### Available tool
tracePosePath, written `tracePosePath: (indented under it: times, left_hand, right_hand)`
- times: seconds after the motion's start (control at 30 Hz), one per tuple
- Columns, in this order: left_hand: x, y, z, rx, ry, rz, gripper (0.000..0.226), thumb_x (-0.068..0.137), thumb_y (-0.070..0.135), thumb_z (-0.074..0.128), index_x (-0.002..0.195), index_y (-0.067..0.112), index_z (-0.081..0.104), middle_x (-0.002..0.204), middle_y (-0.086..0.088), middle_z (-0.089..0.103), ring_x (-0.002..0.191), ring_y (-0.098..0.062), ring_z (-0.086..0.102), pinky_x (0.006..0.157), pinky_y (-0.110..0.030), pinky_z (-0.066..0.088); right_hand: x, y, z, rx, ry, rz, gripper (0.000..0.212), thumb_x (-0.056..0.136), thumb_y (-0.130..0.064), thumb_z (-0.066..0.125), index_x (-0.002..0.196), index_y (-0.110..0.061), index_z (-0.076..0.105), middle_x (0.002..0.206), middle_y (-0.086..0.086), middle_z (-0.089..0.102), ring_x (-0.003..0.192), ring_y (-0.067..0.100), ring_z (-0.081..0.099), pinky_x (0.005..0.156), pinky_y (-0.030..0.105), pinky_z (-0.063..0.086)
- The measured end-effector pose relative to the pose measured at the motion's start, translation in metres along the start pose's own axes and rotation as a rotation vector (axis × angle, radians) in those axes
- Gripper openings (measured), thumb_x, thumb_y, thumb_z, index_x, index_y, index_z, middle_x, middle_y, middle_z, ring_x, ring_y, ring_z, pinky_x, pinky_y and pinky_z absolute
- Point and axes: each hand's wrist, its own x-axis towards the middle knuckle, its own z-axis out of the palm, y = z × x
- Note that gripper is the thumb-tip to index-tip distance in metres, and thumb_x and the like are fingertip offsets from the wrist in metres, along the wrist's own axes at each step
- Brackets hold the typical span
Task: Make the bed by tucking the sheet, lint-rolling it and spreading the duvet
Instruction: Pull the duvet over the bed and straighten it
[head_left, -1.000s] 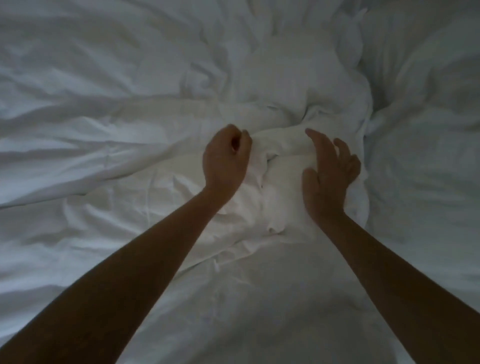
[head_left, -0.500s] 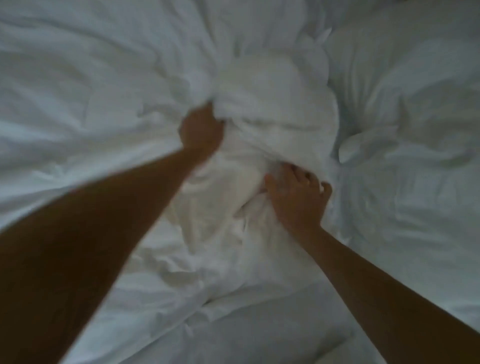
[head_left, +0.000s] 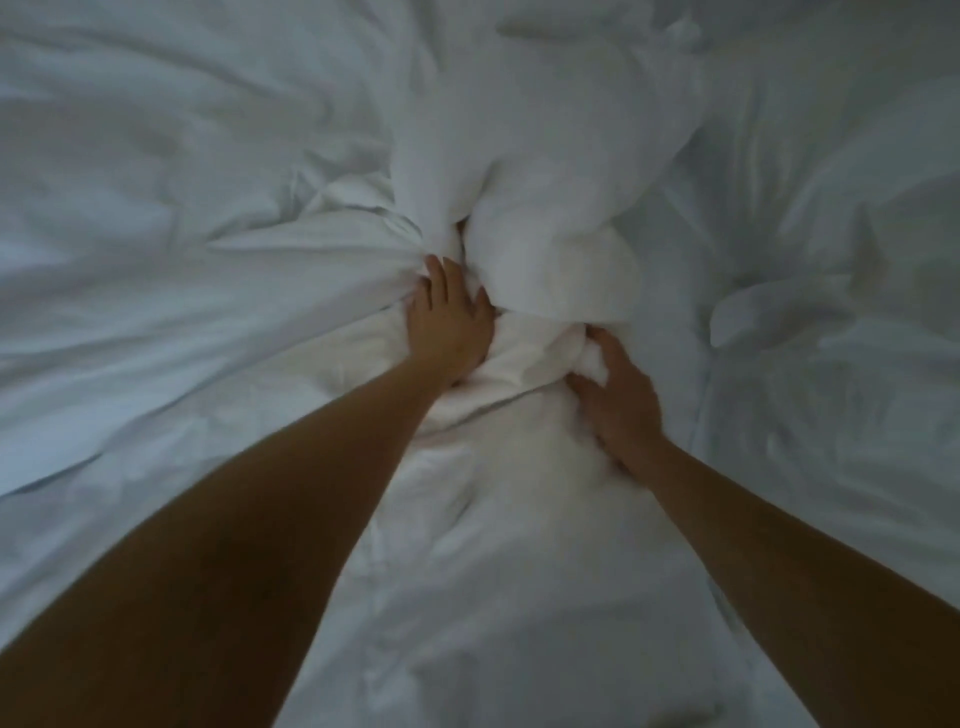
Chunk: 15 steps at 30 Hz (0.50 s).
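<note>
A crumpled white duvet (head_left: 550, 218) fills the view, bunched into a thick mound at the centre. My left hand (head_left: 449, 325) is dug into the mound's left side and grips a gather of cloth; pleats fan out leftward from it. My right hand (head_left: 621, 397) sits lower and to the right, its fingers curled into a brighter white fold (head_left: 524, 358) between the two hands. The fingertips of both hands are buried in the fabric. The sheet underneath cannot be told apart from the duvet.
Rumpled white bedding (head_left: 156, 322) stretches to the left, and puffier folds (head_left: 831, 322) lie on the right. Flatter fabric (head_left: 493, 597) runs between my forearms toward me. The room is dim.
My left hand has come down and to the right, closer to my right hand. My right hand went from open above the fabric to gripping it. The mound has bunched higher.
</note>
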Motion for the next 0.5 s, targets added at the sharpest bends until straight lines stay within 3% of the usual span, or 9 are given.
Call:
tracePosePath:
  times: [0.1, 0.2, 0.27, 0.33, 0.4, 0.5]
  left_hand:
    - [-0.013, 0.010, -0.015, -0.027, -0.033, -0.011, 0.064, 0.100, 0.041, 0.030, 0.151, 0.011, 0.007, 0.160, -0.010, 0.003, 0.147, -0.028, 0.009, 0.118, -0.041, 0.010]
    - [-0.032, 0.021, -0.007, 0.039, -0.056, 0.174, 0.067, 0.095, 0.054, 0.018, 0.152, 0.022, 0.003, 0.160, -0.009, 0.002, 0.146, -0.029, 0.013, 0.115, -0.047, 0.018]
    - [-0.048, 0.020, 0.010, 0.118, -0.236, 0.234, 0.059, 0.097, 0.052, 0.014, 0.151, 0.032, -0.003, 0.160, -0.003, -0.004, 0.148, -0.027, 0.005, 0.116, -0.048, 0.009]
    - [-0.060, 0.022, 0.023, 0.083, -0.320, 0.210, 0.055, 0.101, 0.047, 0.018, 0.149, 0.037, -0.006, 0.160, 0.002, -0.008, 0.148, -0.025, -0.005, 0.118, -0.046, -0.003]
    - [-0.064, 0.022, 0.024, 0.081, -0.298, 0.182, 0.054, 0.101, 0.044, 0.019, 0.150, 0.036, -0.005, 0.160, 0.002, -0.008, 0.148, -0.024, -0.006, 0.118, -0.045, -0.004]
    - [-0.067, 0.014, 0.012, 0.208, -0.308, 0.309, 0.055, 0.102, 0.033, 0.026, 0.152, 0.024, 0.005, 0.160, -0.004, -0.001, 0.147, -0.029, 0.003, 0.117, -0.048, 0.010]
  right_hand:
    - [-0.004, 0.019, -0.030, 0.154, 0.161, -0.057, 0.042, 0.088, -0.031, 0.058, 0.129, -0.028, 0.052, 0.111, -0.002, 0.060, 0.088, 0.022, 0.058, 0.083, 0.032, 0.048]
    - [-0.028, 0.058, -0.039, 0.119, 0.187, 0.036, 0.038, 0.089, -0.034, 0.055, 0.127, -0.033, 0.052, 0.105, 0.009, 0.063, 0.077, 0.026, 0.059, 0.078, 0.039, 0.051]
    - [-0.032, 0.066, -0.031, 0.038, 0.146, 0.094, 0.040, 0.093, -0.025, 0.053, 0.133, -0.028, 0.047, 0.099, 0.018, 0.065, 0.070, 0.029, 0.062, 0.070, 0.033, 0.049]
    - [-0.026, 0.050, -0.025, -0.091, 0.216, 0.080, 0.048, 0.090, -0.028, 0.053, 0.136, -0.024, 0.044, 0.107, 0.020, 0.062, 0.087, 0.034, 0.062, 0.080, 0.036, 0.046]
    - [-0.025, 0.026, -0.024, -0.269, 0.377, -0.065, 0.054, 0.087, -0.029, 0.048, 0.139, -0.014, 0.043, 0.119, 0.024, 0.055, 0.108, 0.038, 0.053, 0.093, 0.040, 0.033]
    - [-0.043, -0.015, -0.013, -0.282, 0.385, -0.587, 0.055, 0.087, -0.033, 0.037, 0.133, -0.007, 0.050, 0.120, 0.024, 0.057, 0.114, 0.029, 0.044, 0.092, 0.036, 0.025]
